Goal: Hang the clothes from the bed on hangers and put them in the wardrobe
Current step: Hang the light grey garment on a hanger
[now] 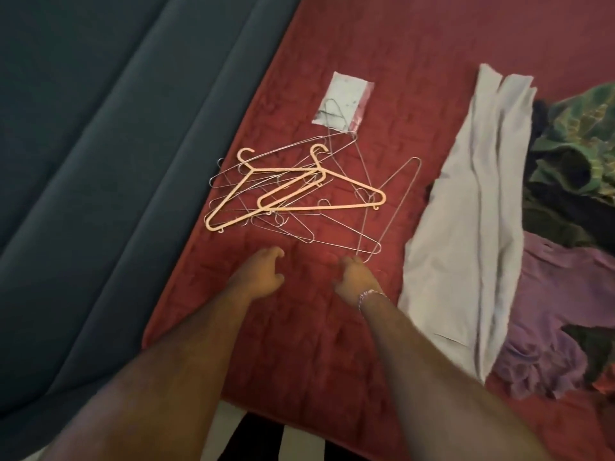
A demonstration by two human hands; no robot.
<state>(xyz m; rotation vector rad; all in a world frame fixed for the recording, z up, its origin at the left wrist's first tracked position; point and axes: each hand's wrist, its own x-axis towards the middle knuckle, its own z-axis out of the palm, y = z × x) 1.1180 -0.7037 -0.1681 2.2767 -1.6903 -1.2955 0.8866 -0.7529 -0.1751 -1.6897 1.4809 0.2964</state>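
Dim light; a dark blue-grey curtain (100, 161) hangs beside the red quilted bed (299, 327).

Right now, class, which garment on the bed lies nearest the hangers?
The long pale grey garment, stretched along the bed just right of the hanger pile; the purple, green patterned and dark clothes lie beyond it.
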